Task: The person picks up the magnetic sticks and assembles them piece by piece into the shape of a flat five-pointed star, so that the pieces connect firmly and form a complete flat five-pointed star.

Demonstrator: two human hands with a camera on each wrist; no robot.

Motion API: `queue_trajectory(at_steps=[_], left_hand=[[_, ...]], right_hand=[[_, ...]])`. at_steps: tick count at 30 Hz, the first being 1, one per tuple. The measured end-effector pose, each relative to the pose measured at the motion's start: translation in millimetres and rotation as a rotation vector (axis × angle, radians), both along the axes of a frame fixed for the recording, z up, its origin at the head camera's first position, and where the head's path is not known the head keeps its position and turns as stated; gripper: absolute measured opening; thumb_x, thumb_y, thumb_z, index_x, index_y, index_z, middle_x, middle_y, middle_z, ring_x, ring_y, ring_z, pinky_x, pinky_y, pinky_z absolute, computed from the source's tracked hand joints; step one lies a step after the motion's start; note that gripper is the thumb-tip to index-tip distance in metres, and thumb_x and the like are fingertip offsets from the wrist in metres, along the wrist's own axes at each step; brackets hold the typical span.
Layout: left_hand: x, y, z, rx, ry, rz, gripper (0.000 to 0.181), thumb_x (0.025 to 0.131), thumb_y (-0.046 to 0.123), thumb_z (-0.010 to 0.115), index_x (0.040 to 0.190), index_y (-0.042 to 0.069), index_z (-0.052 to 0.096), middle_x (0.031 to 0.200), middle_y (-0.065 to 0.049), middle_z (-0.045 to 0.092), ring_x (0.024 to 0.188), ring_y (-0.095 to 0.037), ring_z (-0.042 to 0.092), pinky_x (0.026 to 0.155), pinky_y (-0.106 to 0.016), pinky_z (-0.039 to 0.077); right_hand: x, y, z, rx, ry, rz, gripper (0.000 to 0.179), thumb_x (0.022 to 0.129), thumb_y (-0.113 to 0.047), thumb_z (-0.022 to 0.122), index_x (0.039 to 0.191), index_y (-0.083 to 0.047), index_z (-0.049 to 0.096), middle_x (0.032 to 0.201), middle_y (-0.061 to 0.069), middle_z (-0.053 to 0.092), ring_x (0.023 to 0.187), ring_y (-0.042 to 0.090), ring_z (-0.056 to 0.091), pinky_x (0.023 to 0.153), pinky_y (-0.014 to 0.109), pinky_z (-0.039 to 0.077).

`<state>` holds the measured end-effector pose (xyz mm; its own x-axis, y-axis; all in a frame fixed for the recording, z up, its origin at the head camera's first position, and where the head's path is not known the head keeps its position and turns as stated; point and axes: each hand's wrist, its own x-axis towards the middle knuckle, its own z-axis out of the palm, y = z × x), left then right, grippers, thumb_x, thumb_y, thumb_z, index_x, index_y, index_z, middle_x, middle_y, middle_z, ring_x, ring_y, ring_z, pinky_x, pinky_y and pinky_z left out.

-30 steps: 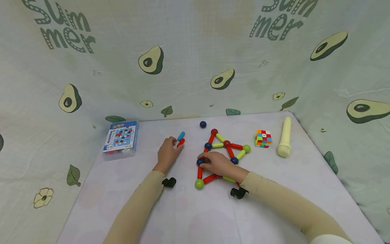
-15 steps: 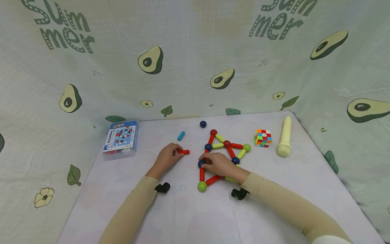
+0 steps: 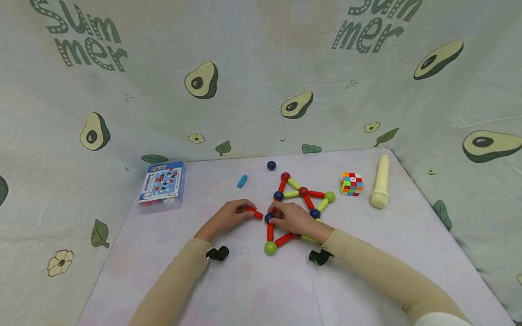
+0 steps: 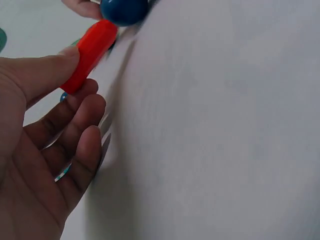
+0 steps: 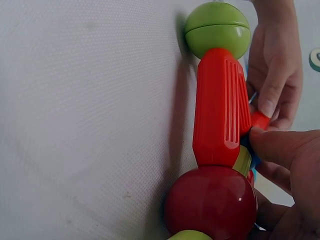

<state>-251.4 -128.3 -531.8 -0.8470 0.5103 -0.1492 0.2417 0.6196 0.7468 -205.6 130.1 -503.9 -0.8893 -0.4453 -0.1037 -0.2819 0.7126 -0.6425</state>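
My left hand [image 3: 230, 218] pinches a red magnetic rod [image 4: 92, 56] between thumb and fingers. The rod's free end is right at a dark blue ball [image 3: 269, 218] in the head view. My right hand [image 3: 294, 218] pinches that blue ball, part of a flat frame of red and yellow-green rods and coloured balls. In the right wrist view a red rod [image 5: 218, 107] of the frame runs between a green ball [image 5: 218, 30] and a dark red ball [image 5: 211, 204]. The right hand and forearm hide part of the frame.
A blue rod [image 3: 242, 181] and a loose dark blue ball [image 3: 271, 165] lie beyond the hands. A clear box with a printed label [image 3: 161, 185] stands at the left. A puzzle cube [image 3: 351, 184] and a cream microphone-shaped thing [image 3: 380, 182] are at the right.
My left hand has picked up the red rod from beside the blue one and brought it right, toward the blue ball. The frame has shifted slightly; my right hand stays on its ball.
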Motion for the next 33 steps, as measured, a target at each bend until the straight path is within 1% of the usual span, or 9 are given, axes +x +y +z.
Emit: queue_trajectory(at_steps=[4, 8, 12, 16, 20, 25, 27, 28, 33], left_hand=[[0.2, 7.7, 2.3, 0.035, -0.006, -0.001, 0.019, 0.101, 0.025, 0.067, 0.119, 0.024, 0.071, 0.108, 0.008, 0.068, 0.093, -0.015, 0.060, 0.089, -0.035, 0.051], [-1.4, 13.8, 0.4, 0.072, -0.020, 0.046, 0.022, 0.100, 0.024, 0.067, 0.122, 0.018, 0.068, 0.105, 0.005, 0.069, 0.092, -0.014, 0.062, 0.087, -0.032, 0.052], [-1.1, 19.2, -1.7, 0.099, 0.000, 0.100, 0.023, 0.100, 0.025, 0.068, 0.120, 0.014, 0.067, 0.103, 0.003, 0.069, 0.089, -0.013, 0.062, 0.084, -0.031, 0.053], [0.2, 23.0, -2.1, 0.094, 0.031, 0.128, 0.024, 0.099, 0.028, 0.068, 0.121, 0.018, 0.071, 0.102, 0.005, 0.070, 0.087, -0.013, 0.061, 0.082, -0.031, 0.052], [1.7, 24.6, -1.9, 0.081, 0.041, 0.142, 0.027, 0.099, 0.030, 0.068, 0.124, 0.021, 0.073, 0.100, 0.007, 0.070, 0.086, -0.014, 0.060, 0.079, -0.031, 0.051], [0.4, 23.8, -3.0, 0.077, 0.051, 0.178, 0.029, 0.100, 0.034, 0.067, 0.125, 0.022, 0.072, 0.107, 0.006, 0.070, 0.090, -0.013, 0.062, 0.082, -0.032, 0.052], [-2.4, 23.0, -4.3, 0.081, 0.070, 0.224, 0.028, 0.100, 0.034, 0.067, 0.123, 0.020, 0.072, 0.107, 0.005, 0.070, 0.091, -0.013, 0.062, 0.083, -0.033, 0.053], [-4.3, 22.5, -5.2, 0.082, 0.082, 0.262, 0.026, 0.100, 0.034, 0.067, 0.121, 0.019, 0.072, 0.106, 0.004, 0.070, 0.092, -0.014, 0.062, 0.083, -0.033, 0.053], [-17.2, 18.4, -6.3, 0.102, 0.152, 0.504, 0.018, 0.100, 0.028, 0.066, 0.107, 0.012, 0.070, 0.097, -0.003, 0.066, 0.089, -0.019, 0.059, 0.080, -0.035, 0.050]], right_hand=[[0.0, 0, -1.1, -0.010, -0.001, -0.003, 0.022, 0.096, -0.026, 0.073, 0.116, -0.019, 0.066, 0.078, -0.008, 0.062, 0.068, 0.011, 0.056, 0.062, 0.026, 0.045], [0.1, 1, -1.2, -0.016, 0.001, -0.002, 0.023, 0.096, -0.026, 0.074, 0.116, -0.019, 0.066, 0.077, -0.008, 0.062, 0.068, 0.011, 0.056, 0.062, 0.026, 0.045], [0.1, 1, -1.1, -0.020, 0.007, -0.002, 0.022, 0.096, -0.025, 0.074, 0.115, -0.018, 0.066, 0.077, -0.007, 0.062, 0.066, 0.011, 0.055, 0.062, 0.026, 0.045], [-0.3, 2, -2.1, -0.022, 0.012, 0.003, 0.023, 0.096, -0.026, 0.074, 0.116, -0.019, 0.066, 0.077, -0.007, 0.062, 0.066, 0.011, 0.055, 0.061, 0.026, 0.044], [-0.4, 1, -2.9, -0.023, 0.000, -0.003, 0.023, 0.095, -0.026, 0.074, 0.116, -0.019, 0.066, 0.078, -0.007, 0.063, 0.068, 0.012, 0.056, 0.063, 0.027, 0.046], [-0.1, 1, -2.7, -0.019, -0.010, -0.014, 0.023, 0.095, -0.027, 0.074, 0.115, -0.020, 0.066, 0.080, -0.007, 0.063, 0.071, 0.012, 0.057, 0.065, 0.028, 0.047], [-0.2, 1, -2.6, -0.018, -0.011, -0.016, 0.022, 0.095, -0.027, 0.074, 0.115, -0.021, 0.066, 0.080, -0.007, 0.063, 0.071, 0.013, 0.057, 0.066, 0.028, 0.047], [-0.3, 1, -2.7, -0.019, -0.012, -0.015, 0.022, 0.095, -0.028, 0.074, 0.115, -0.021, 0.066, 0.080, -0.007, 0.063, 0.071, 0.012, 0.057, 0.065, 0.028, 0.047], [-0.6, 1, -3.2, -0.014, -0.023, -0.016, 0.023, 0.095, -0.029, 0.074, 0.116, -0.021, 0.066, 0.081, -0.007, 0.062, 0.072, 0.013, 0.057, 0.065, 0.027, 0.047]])
